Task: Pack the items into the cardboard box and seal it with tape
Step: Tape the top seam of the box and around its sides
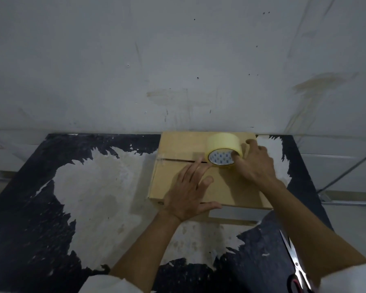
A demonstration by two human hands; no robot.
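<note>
The right hand (255, 163) is gripping the yellowish tape roll (224, 150), thumb hooked into its core and fingers curled round the far side, holding it on edge on the closed cardboard box (178, 182). Just to the left of that grip, the left hand (190, 193) is lying flat with straight fingers pressing by the flap seam (178, 160). The box is sitting on a worn black table (40, 208) against a grey wall (178, 60). Scissors (294, 261) are lying well behind the right hand, beside the forearm.
</note>
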